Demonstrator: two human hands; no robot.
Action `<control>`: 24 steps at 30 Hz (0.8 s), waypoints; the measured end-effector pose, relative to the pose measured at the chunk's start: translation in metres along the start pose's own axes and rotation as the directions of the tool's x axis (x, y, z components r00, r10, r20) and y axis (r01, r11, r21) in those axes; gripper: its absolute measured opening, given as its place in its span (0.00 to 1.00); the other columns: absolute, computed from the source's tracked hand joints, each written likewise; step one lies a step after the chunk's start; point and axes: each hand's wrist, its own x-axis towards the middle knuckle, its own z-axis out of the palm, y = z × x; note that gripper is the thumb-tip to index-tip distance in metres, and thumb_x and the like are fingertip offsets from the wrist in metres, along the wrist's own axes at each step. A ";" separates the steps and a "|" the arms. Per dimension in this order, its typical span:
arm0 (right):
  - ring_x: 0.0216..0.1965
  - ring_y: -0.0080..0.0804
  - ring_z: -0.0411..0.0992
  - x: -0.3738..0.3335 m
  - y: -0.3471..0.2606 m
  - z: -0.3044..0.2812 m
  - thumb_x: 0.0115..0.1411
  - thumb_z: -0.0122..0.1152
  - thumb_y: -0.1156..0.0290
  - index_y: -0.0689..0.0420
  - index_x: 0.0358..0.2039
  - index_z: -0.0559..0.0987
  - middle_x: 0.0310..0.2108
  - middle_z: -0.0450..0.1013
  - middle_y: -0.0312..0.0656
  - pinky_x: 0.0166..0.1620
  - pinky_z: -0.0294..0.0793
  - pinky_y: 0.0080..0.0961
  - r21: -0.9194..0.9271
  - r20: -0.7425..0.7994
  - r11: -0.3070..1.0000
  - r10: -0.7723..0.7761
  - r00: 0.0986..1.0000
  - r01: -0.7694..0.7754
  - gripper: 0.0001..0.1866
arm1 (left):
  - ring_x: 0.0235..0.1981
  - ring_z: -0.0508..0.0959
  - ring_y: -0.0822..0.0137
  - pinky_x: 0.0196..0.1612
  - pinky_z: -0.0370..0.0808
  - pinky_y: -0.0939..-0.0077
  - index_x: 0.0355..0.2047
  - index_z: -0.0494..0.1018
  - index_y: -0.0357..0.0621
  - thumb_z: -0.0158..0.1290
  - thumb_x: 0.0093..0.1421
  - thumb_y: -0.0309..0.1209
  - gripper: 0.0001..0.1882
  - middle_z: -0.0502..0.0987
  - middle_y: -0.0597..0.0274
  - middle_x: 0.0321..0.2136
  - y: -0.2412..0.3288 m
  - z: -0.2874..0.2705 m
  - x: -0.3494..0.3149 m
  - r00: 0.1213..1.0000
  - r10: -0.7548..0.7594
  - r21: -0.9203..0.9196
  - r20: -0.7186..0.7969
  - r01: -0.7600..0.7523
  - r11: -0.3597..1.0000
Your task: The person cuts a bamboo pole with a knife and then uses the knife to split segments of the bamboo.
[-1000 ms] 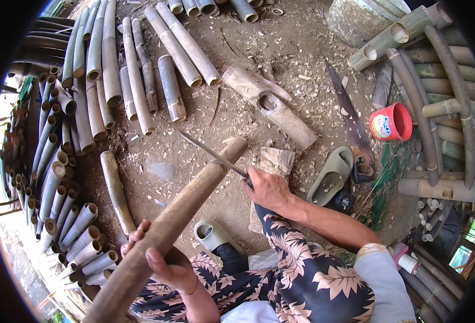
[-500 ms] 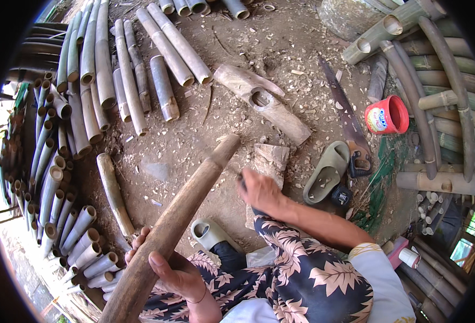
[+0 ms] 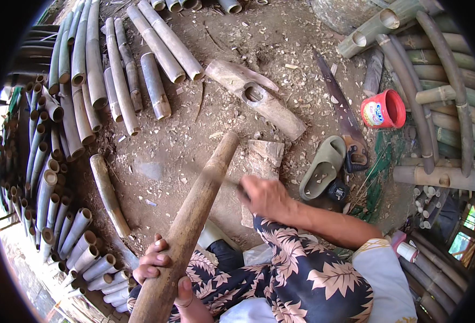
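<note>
A brown bamboo pole (image 3: 197, 218) slants from the lower edge up to the middle, its far end narrower and paler. My left hand (image 3: 152, 262) is closed round its lower part, fingers on the left side and thumb on the right. My right hand (image 3: 270, 199) is closed on the dark handle of a bladed hand tool (image 3: 242, 192). The tool's blade is smeared by motion and lies across the pole's upper part; its exact kind cannot be made out. A pale block of wood (image 3: 264, 153) lies on the ground beyond my right hand.
A bamboo piece with an oval hole (image 3: 278, 117) lies ahead. To the right are a handsaw (image 3: 341, 110), a green slipper (image 3: 323, 167) and a red tub (image 3: 396, 107). Bamboo poles (image 3: 49, 188) are stacked on the left, others (image 3: 461, 75) on the right. Chips litter the ground.
My right hand and the tool have moved so that the blurred blade lies across the pole. My left hand has shifted its hold, and the pole stands a little steeper.
</note>
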 end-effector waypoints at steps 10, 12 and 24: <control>0.18 0.45 0.74 0.005 0.011 -0.006 0.58 0.61 0.68 0.60 0.30 0.69 0.20 0.71 0.48 0.21 0.75 0.39 -0.056 -0.029 0.994 0.094 0.995 -0.096 0.11 | 0.50 0.70 0.51 0.57 0.65 0.49 0.38 0.62 0.56 0.71 0.45 0.42 0.29 0.74 0.66 0.37 0.001 -0.022 0.012 0.960 0.097 0.088 0.263 -0.124 0.988; 0.20 0.48 0.75 -0.007 -0.015 -0.018 0.59 0.60 0.69 0.62 0.30 0.70 0.22 0.73 0.52 0.22 0.76 0.38 -0.013 0.013 0.990 -0.139 0.990 0.139 0.11 | 0.49 0.71 0.51 0.54 0.67 0.52 0.38 0.64 0.57 0.71 0.44 0.41 0.28 0.76 0.66 0.35 -0.002 -0.025 0.013 0.952 0.103 0.095 0.290 -0.136 0.986; 0.17 0.44 0.75 -0.002 0.008 -0.022 0.61 0.56 0.68 0.62 0.29 0.69 0.19 0.73 0.49 0.19 0.76 0.36 -0.187 0.085 0.980 -0.059 0.995 0.075 0.11 | 0.47 0.75 0.52 0.54 0.66 0.53 0.29 0.74 0.54 0.69 0.45 0.35 0.14 0.81 0.57 0.36 0.015 -0.024 0.030 0.876 0.009 0.012 0.483 -0.017 1.000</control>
